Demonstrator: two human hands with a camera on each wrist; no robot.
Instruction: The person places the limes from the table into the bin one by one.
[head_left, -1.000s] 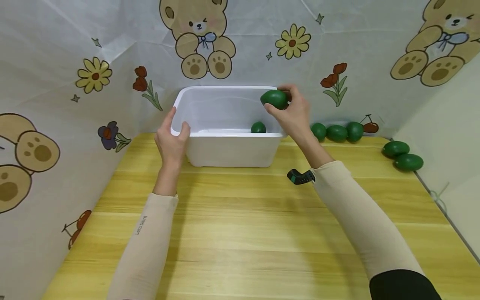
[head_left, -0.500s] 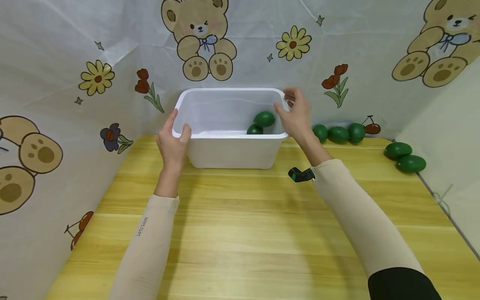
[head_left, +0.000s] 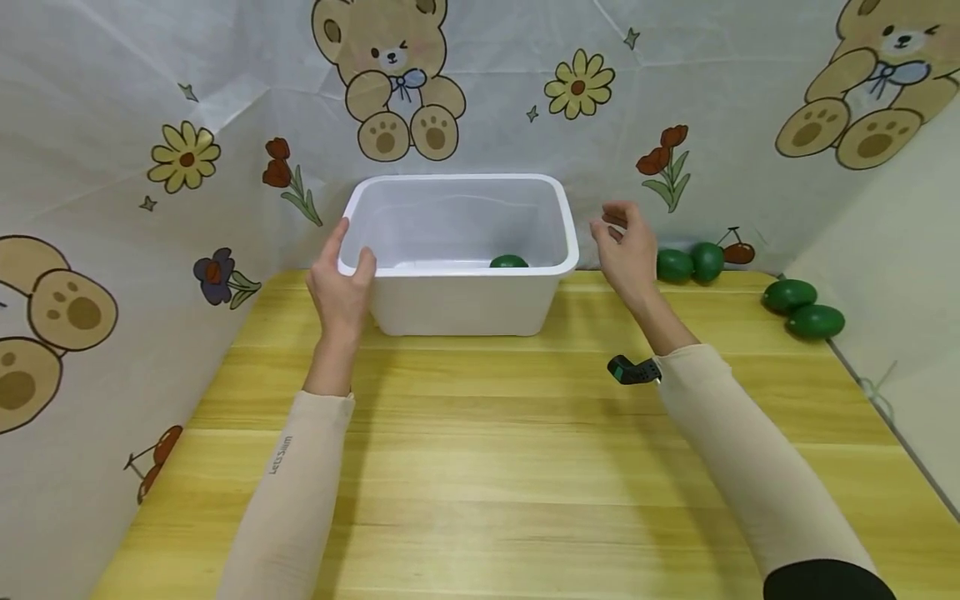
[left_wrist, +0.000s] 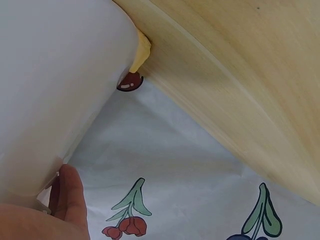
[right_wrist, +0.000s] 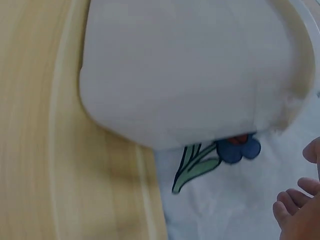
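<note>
A white plastic bin stands at the back of the table. My left hand grips its left rim, thumb at the front corner and fingers along the outside; in the left wrist view, fingertips lie against the bin's edge. One smooth dark green oval fruit, like an avocado, shows over the front rim from inside. To the right of the bin, my right hand hangs in the air, fingers loosely bent and holding nothing. It covers part of the row of avocados behind it.
Against the back cloth sit two visible avocados, and two more lie by the table's right edge. A cloth printed with bears and flowers hangs behind and at left. The wooden table extends toward me.
My right hand let go of an avocado inside the bin, then moved right and away from the rim. The avocado dropped lower in the bin. My left hand stayed on the rim.
</note>
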